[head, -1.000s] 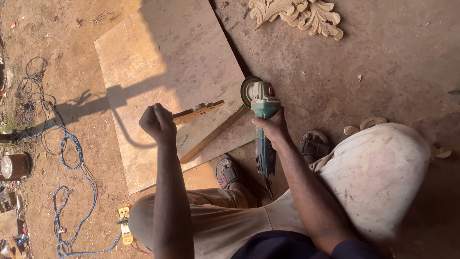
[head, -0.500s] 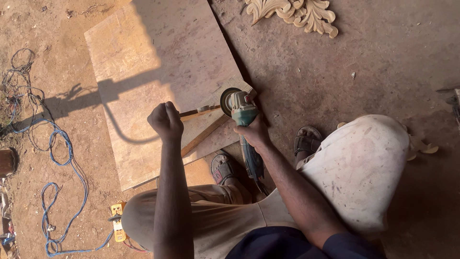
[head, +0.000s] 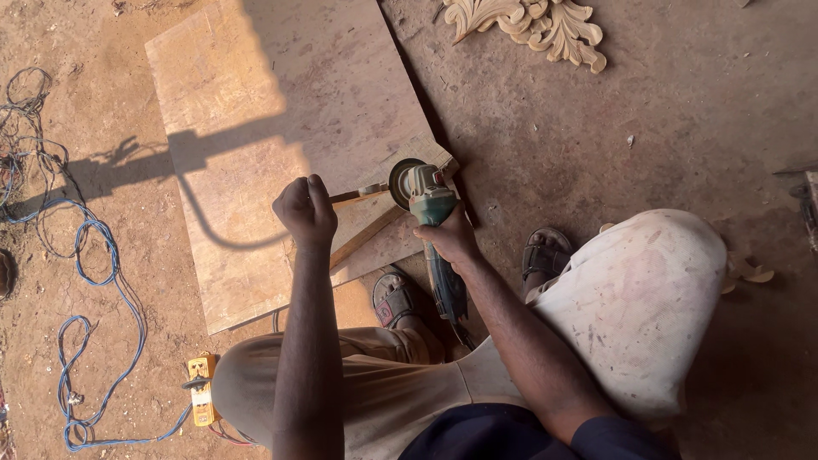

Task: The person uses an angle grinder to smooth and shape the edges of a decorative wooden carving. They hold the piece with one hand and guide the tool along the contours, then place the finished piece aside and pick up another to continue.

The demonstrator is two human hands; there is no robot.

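Observation:
My right hand point(head: 449, 236) grips the body of a green angle grinder point(head: 429, 198), whose round disc point(head: 399, 182) faces left. My left hand point(head: 304, 209) is closed around a thin wooden piece point(head: 360, 195), and the tip of that piece touches the disc. Both hands hover over the near right corner of a large plywood board point(head: 256, 128) lying on the ground. A narrow wooden strip point(head: 366, 238) lies on the board under the hands. My sandalled feet point(head: 399, 298) rest just below the board.
A carved wooden ornament point(head: 532, 24) lies on the dirt at the top right. Blue cable point(head: 102, 281) loops over the ground at the left, ending at a yellow socket block point(head: 201, 390). Small wood offcuts point(head: 750, 271) lie at the right.
The grinder and my right hand have shifted left toward the wooden piece, so the disc now meets its tip. My left hand has stayed clenched on the piece.

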